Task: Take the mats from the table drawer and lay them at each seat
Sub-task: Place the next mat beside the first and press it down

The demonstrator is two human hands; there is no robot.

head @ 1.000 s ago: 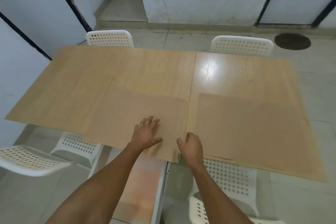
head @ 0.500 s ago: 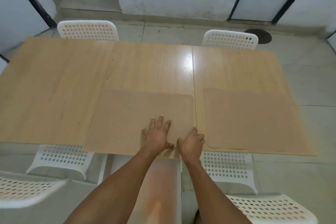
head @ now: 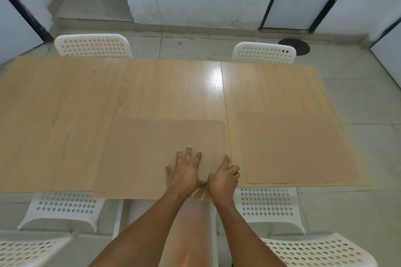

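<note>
Both hands sit at the bottom centre of the frame on the near mat (head: 160, 158): the left hand (head: 186, 171) lies flat with fingers spread, pressing it down, while the right hand (head: 224, 176) curls over its right corner, thumb on top. Since a second ago the mat has squared up with the counter (head: 65, 115) edge, though its near edge overhangs. A second mat (head: 299, 147) lies at lower right, so two far seats probably remain. Whether the right fingers pinch under the corner is hidden; the drawer is out of sight
</note>
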